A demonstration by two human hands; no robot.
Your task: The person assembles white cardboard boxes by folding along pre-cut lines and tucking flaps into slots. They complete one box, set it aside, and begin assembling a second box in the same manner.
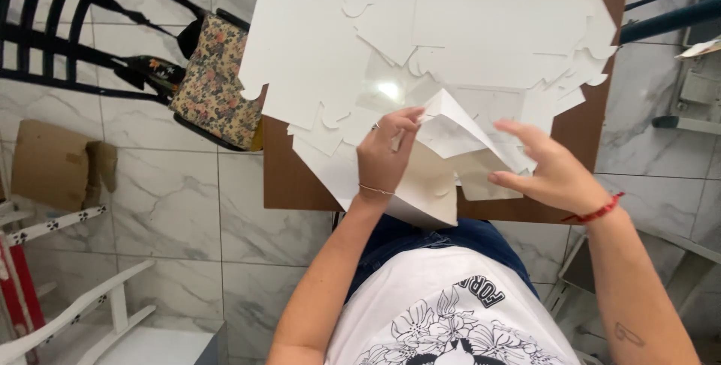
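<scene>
Cardboard filled the middle of the frame: we held a half-folded white box blank just below centre, over the near edge of the brown table. Our left hand was closed on it, fingers curled and pinching a raised flap at the blank's left side, the fingertips touching the white card. A thin bracelet sat at that wrist. Our right hand lay at the right of centre, fingers spread and only loosely bent, pressed flat against the right side of the same blank rather than clamped around it. A red cord bracelet circled that wrist.

Behind the blank, toward the top of the frame, we had a loose heap of flat white die-cut sheets covering most of the table, their edges overlapping; a clear plastic sheet glinted among them just above our left hand.

At upper left a floral cushion rested on a black chair, touching the table's left edge. Farther left, on the marble floor, lay a piece of brown cardboard, well apart from the table. White wooden furniture stood at lower left. Our white printed shirt and blue jeans filled the bottom centre.
</scene>
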